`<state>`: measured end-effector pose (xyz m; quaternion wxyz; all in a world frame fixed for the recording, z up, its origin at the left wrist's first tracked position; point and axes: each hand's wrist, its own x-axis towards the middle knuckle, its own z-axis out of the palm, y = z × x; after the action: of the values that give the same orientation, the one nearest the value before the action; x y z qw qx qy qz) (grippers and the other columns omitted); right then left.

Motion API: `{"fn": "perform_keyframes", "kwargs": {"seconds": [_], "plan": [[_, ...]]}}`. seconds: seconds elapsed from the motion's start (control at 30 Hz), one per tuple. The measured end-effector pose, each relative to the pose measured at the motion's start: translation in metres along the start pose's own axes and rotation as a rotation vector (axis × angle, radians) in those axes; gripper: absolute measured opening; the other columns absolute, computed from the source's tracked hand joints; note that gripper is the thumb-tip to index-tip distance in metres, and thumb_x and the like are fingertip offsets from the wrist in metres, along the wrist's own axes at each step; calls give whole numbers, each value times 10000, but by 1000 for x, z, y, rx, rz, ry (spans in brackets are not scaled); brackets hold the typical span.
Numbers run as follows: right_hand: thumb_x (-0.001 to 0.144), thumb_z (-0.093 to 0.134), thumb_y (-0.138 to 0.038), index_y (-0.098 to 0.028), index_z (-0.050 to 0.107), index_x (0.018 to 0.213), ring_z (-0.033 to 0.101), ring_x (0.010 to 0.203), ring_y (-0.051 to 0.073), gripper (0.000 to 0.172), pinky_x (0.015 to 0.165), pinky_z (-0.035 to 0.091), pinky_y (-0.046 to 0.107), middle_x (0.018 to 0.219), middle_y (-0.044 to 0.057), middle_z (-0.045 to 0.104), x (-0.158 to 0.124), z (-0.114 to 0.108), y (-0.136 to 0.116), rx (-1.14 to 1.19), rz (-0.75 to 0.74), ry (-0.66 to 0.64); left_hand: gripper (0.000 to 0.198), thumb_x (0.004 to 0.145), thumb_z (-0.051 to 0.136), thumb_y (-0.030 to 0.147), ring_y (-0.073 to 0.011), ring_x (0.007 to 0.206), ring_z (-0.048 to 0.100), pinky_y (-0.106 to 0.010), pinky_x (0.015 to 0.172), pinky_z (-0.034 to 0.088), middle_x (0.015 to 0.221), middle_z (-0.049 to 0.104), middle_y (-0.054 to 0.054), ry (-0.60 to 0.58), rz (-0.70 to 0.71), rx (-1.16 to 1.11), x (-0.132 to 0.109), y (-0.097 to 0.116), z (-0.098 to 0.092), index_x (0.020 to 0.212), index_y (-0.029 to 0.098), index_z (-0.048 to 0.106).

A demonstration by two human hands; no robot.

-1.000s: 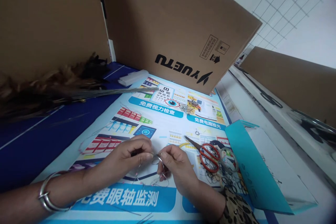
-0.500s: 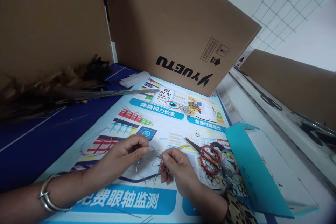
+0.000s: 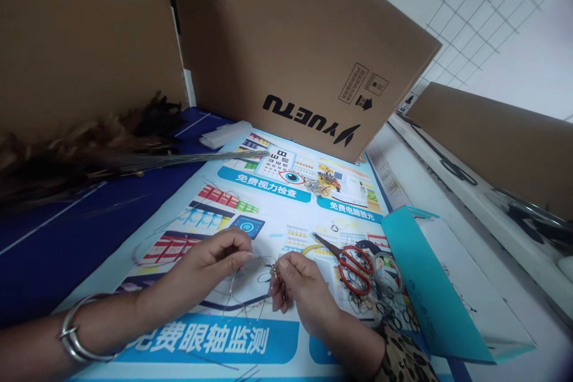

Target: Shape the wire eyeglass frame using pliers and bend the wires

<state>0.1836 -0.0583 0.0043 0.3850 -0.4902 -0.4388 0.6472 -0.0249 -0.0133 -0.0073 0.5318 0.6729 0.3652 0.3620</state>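
Left hand [image 3: 212, 261] pinches one end of a thin wire [image 3: 262, 263] with thumb and finger. Right hand [image 3: 299, 282] pinches the other end - the wire hangs between them, just over the bright poster [image 3: 250, 191]. Red scissors [image 3: 356, 262] lie near the right hand - a blue folder [image 3: 416, 286] sits beside them.

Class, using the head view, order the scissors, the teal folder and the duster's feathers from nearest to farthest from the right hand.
1. Scissors, just right of the right hand.
2. Teal folder, farther right.
3. Feathers, far left, at the back.
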Motion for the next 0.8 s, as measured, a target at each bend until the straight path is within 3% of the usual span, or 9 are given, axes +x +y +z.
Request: {"fn": "perform_keyframes", "kwargs": {"seconds": [0.23, 0.5, 0.8], "plan": [[785, 671, -619, -163, 571, 884, 559, 478, 78, 477, 404, 353, 161, 693, -18, 616, -4, 1, -5, -113, -26, -19, 239, 965, 511, 392, -138, 698, 464, -251, 629, 392, 766, 492, 26, -21, -11, -18, 0, -2, 1, 829, 198, 536], [806, 582, -680, -124, 649, 802, 541, 462, 78, 560, 421, 361, 177, 649, 8, 603, -4, 5, -5, -170, -35, 49, 194, 964, 491, 307, -142, 738, 510, -265, 675, 420, 810, 528, 7, -27, 77, 64, -3, 0, 5, 821, 195, 557], [753, 590, -619, -131, 623, 601, 481, 338, 90, 511, 373, 320, 202, 474, 15, 569, -3, 9, -10, -5, 124, 50, 151, 955, 490, 228, -142, 769, 561, -249, 689, 453, 839, 578, -11, -30, 232, 155, -5, 6, 6, 838, 196, 581]]}}
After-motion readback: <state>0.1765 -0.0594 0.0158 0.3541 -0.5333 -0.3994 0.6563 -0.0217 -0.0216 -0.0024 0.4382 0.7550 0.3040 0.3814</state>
